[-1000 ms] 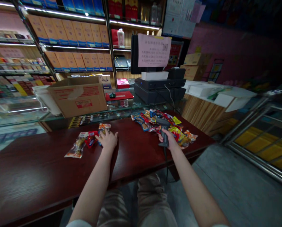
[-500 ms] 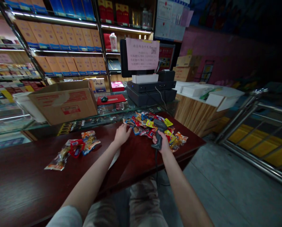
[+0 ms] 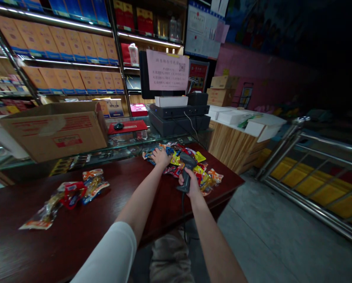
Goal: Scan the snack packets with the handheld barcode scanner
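My right hand point(image 3: 189, 184) grips the handle of a dark barcode scanner point(image 3: 187, 167), whose cord drops over the front edge of the dark red table point(image 3: 111, 220). The scanner head points at a heap of colourful snack packets point(image 3: 187, 161) on the table's right end. My left hand point(image 3: 161, 156) rests on the left side of that heap, fingers curled over a packet; whether it grips one I cannot make out. A smaller group of snack packets point(image 3: 72, 194) lies apart on the table's left part.
Behind the table runs a glass counter point(image 3: 125, 143) bearing a cardboard box point(image 3: 53, 127), a red mouse pad with mouse point(image 3: 125, 126) and a till with screen point(image 3: 176, 114). Shelves of boxed goods point(image 3: 63, 51) fill the back wall. A metal railing point(image 3: 311, 188) stands right.
My left hand left the small group of packets on the left and moved right onto the big heap. My right hand kept the scanner. The view swung right.
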Demonstrator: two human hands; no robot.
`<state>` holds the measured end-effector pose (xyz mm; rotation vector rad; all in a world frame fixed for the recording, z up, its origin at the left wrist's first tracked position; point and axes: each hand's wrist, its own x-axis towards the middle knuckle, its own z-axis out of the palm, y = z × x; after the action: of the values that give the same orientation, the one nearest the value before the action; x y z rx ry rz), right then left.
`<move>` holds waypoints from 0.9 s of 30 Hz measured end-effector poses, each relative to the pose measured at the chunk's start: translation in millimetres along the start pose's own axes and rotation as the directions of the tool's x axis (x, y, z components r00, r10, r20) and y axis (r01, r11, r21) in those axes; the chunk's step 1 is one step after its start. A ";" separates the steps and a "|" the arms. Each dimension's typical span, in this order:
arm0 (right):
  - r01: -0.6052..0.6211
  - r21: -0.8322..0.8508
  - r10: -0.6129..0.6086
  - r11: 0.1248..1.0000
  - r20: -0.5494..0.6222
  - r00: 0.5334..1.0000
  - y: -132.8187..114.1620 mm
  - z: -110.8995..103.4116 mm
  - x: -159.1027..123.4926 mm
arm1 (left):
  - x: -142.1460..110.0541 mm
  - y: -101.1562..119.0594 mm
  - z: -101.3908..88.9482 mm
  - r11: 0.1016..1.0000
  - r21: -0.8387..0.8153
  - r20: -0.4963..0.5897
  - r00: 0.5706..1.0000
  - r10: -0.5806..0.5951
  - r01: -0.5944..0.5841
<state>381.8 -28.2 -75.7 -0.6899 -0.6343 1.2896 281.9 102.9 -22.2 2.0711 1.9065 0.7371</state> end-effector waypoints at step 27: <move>-0.142 -0.111 0.167 0.984 0.270 0.948 27.1 79.1 -16.6 | -85.3 -174.1 -74.7 -0.008 -0.970 0.240 0.967 0.078 0.242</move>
<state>302.0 -32.7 -45.8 -0.6464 -0.8858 1.5271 91.8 29.1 -61.9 0.9014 0.6826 1.2369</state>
